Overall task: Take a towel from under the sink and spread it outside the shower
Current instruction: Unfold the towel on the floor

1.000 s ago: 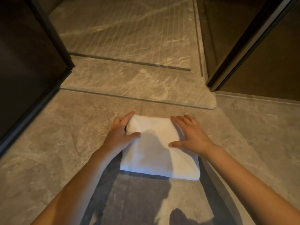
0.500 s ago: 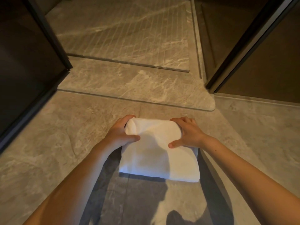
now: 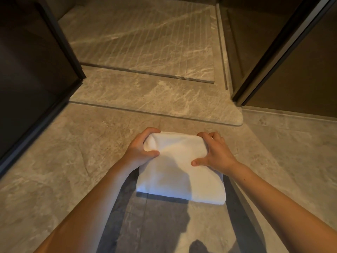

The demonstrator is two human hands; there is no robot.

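A folded white towel [image 3: 179, 172] lies on the marble floor just in front of the shower's raised threshold [image 3: 158, 101]. My left hand [image 3: 141, 149] grips the towel's far left corner, fingers curled over the edge and thumb on top. At the far right corner my right hand [image 3: 215, 152] grips it the same way. The towel's far edge is bunched up between the two hands; its near edge lies flat.
The ribbed shower floor [image 3: 145, 42] lies beyond the threshold. A dark glass panel with a black frame [image 3: 36, 79] stands at the left, and another dark framed door [image 3: 284, 52] at the right. Grey marble floor [image 3: 54, 161] spreads around the towel.
Both hands went from lying flat on the towel to curling round its far corners, and the far edge has lifted and bunched.
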